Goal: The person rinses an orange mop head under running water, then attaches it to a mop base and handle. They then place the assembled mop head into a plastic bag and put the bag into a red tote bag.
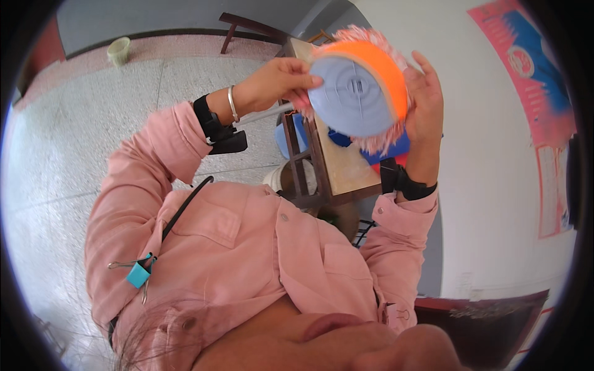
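Note:
Raised over a table is a round mop head with a light blue plastic disc (pixel 346 102), an orange band (pixel 380 71) curving over its upper right part and a pink-and-white fringe (pixel 371 36) around the rim. My left hand (pixel 281 77) grips its left edge, the thumb lying on the blue disc. At the opposite side my right hand (pixel 424 99) is closed around the orange edge and fringe, its index finger lifted off. A grey rod (pixel 266 113) shows beside my left wrist; whether it joins the mop head I cannot tell.
Below the mop head stands a wooden table (pixel 343 170) with blue and red items at its right. A pale bucket (pixel 119 51) sits far left near the wall, and a dark bench (pixel 247 28) stands at the back. A white wall with a poster (pixel 526 62) rises at right.

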Demonstrator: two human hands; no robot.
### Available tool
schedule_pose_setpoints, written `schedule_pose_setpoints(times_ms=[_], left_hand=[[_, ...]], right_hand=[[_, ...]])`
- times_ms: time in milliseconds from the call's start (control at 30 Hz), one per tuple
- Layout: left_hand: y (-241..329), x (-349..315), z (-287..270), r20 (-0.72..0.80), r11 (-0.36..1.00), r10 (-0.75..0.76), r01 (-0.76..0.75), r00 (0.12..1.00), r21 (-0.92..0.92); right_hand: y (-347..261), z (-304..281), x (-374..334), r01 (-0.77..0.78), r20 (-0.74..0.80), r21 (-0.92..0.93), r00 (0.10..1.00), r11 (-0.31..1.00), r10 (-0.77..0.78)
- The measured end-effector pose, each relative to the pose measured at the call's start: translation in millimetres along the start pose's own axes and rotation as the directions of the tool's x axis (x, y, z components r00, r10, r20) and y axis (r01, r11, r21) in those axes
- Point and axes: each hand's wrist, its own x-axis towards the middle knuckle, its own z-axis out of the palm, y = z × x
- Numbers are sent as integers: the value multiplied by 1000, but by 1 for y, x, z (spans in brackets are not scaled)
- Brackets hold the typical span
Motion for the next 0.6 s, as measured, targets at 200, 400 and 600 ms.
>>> schedule_pose_setpoints(times_ms=[200, 400, 600], left_hand=[[11, 11, -6, -11, 978, 74, -75, 997, -197], [23, 12, 3, -6, 982, 72, -72, 997, -172], [25, 11, 4, -73, 990, 81, -89, 994, -106]], right_hand=[[22, -2, -64, 470, -28, -717, 719, 515, -695], [71, 53, -63, -44, -133, -28, 990, 999, 40], [76, 55, -27, 51, -298, 35, 954, 998, -39]])
